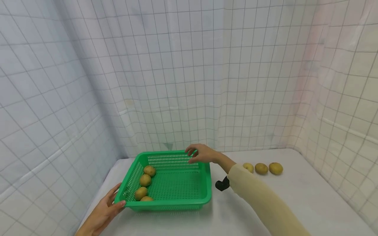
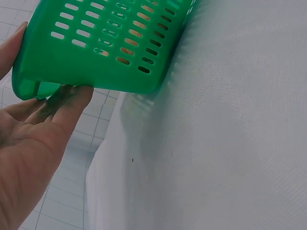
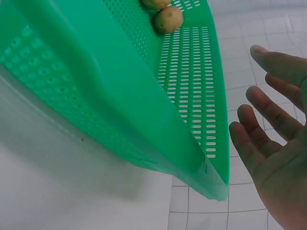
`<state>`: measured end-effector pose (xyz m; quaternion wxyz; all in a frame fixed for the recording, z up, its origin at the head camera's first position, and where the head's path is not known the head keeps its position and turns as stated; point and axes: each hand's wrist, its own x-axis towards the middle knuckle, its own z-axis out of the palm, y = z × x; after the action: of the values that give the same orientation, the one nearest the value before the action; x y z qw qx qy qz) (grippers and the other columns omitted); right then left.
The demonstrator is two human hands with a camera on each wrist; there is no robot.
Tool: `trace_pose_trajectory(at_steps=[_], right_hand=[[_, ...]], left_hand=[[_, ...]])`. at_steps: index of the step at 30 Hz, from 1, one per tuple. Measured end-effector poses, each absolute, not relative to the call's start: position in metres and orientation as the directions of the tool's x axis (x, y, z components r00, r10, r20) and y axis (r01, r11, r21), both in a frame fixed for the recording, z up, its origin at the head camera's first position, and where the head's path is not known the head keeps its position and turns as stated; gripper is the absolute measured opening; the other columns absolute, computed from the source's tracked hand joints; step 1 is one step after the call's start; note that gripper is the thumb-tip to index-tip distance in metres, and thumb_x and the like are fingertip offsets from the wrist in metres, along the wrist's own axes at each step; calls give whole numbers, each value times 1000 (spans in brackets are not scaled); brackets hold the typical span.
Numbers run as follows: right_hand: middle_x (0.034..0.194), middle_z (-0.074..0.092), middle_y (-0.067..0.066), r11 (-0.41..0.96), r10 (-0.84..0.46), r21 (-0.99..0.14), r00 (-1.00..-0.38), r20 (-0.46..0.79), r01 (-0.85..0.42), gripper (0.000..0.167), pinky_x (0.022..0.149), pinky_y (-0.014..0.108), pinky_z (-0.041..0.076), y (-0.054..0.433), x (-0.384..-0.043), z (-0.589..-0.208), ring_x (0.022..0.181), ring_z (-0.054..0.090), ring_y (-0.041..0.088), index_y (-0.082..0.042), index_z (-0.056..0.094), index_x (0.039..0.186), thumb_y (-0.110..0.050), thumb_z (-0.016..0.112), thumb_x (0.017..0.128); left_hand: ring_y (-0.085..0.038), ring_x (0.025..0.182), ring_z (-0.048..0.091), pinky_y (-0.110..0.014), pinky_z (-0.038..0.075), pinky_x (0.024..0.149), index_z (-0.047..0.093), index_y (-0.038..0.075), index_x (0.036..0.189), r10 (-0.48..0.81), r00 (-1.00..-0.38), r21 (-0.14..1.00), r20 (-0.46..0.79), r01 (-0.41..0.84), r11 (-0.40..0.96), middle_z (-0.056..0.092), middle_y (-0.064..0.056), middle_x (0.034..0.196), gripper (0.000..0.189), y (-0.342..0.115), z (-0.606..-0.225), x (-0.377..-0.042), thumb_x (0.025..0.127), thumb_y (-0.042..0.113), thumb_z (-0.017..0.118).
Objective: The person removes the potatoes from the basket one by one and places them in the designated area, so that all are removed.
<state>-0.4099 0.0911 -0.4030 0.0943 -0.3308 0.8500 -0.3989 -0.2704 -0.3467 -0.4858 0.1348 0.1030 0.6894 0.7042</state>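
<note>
A green plastic basket (image 1: 168, 203) with slotted walls stands on the white table, and several potatoes (image 1: 145, 180) lie along its left side. At its front left corner my left hand (image 1: 104, 211) grips the rim, the thumb on top and the fingers against the outer side. The left wrist view shows those fingers (image 2: 72, 108) at the underside of the rim. My right hand (image 1: 203, 153) hovers by the basket's back right corner, fingers loosely bent and holding nothing. In the right wrist view that hand (image 3: 283, 124) is apart from the rim.
To the right, three potatoes (image 1: 261, 168) lie in a row on the table (image 1: 295, 196), one partly behind the right sleeve (image 1: 257, 196). A black object (image 1: 222, 184) beside the basket is partly hidden by that sleeve. Gridded white curtains (image 1: 189, 82) enclose the table's back and sides.
</note>
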Motion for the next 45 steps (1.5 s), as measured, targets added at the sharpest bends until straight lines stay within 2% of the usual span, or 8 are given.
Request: trace_pose_trajectory(at_steps=[5, 10, 18, 22, 27, 32, 38, 45], right_hand=[[132, 63, 21, 439, -657, -745, -745, 115, -502, 46, 93, 39, 56, 81, -412, -406, 112, 65, 23, -7, 62, 138, -20, 75, 96], [133, 62, 22, 417, -688, -733, -714, 132, -538, 47, 94, 35, 55, 69, -414, -410, 115, 64, 25, -3, 60, 139, -19, 74, 98], [130, 65, 12, 417, -667, -727, -727, 164, -546, 42, 93, 33, 55, 52, -414, -415, 114, 65, 23, -8, 62, 138, -18, 73, 98], [133, 63, 19, 396, -674, -738, -719, 171, -547, 44, 93, 33, 55, 46, -416, -419, 115, 64, 26, -3, 61, 138, -16, 73, 99], [132, 64, 18, 379, -688, -747, -706, 167, -546, 44, 92, 32, 55, 37, -417, -419, 113, 65, 22, -4, 63, 138, -19, 74, 98], [133, 63, 18, 373, -710, -754, -690, 144, -541, 48, 91, 31, 55, 26, -419, -420, 115, 64, 24, -1, 60, 141, -19, 73, 98], [136, 61, 21, 356, -716, -760, -681, 152, -544, 48, 90, 28, 55, 10, -427, -428, 117, 63, 27, 1, 58, 142, -16, 73, 99], [137, 60, 21, 363, -719, -754, -679, 147, -547, 49, 90, 27, 54, -6, -433, -437, 115, 63, 24, 1, 57, 143, -14, 73, 99]], left_hand=[[-12, 127, 55, -29, 49, 102, -9, 7, 165, 339, -940, 999, -28, -36, -17, 9, -27, 162, 82, -347, -489, -270, 108, 3, 51], [-12, 129, 54, -28, 48, 102, -9, 8, 165, 339, -940, 999, -30, -40, -22, 7, -27, 163, 83, -348, -487, -268, 108, 3, 51], [-9, 128, 53, -26, 48, 102, -8, 11, 166, 321, -946, 998, -52, -60, -15, 5, -25, 166, 84, -345, -485, -269, 108, 4, 53], [-11, 128, 53, -27, 48, 102, -7, 11, 166, 316, -947, 998, -54, -61, -13, 6, -26, 165, 84, -345, -486, -270, 108, 4, 53], [-12, 128, 53, -27, 49, 102, -7, 11, 166, 314, -948, 998, -51, -59, -16, 6, -26, 165, 84, -346, -486, -267, 108, 4, 53], [-11, 128, 54, -27, 49, 101, -7, 10, 166, 321, -947, 999, -34, -42, -16, 6, -27, 164, 83, -348, -485, -266, 108, 3, 52], [-11, 128, 55, -28, 49, 102, -9, 10, 165, 328, -944, 999, -39, -38, 11, 15, -21, 160, 84, -352, -485, -269, 109, 3, 52], [-11, 128, 55, -28, 49, 102, -12, 10, 165, 358, -933, 999, -38, -44, -8, 6, -26, 163, 84, -351, -486, -272, 109, 5, 51]])
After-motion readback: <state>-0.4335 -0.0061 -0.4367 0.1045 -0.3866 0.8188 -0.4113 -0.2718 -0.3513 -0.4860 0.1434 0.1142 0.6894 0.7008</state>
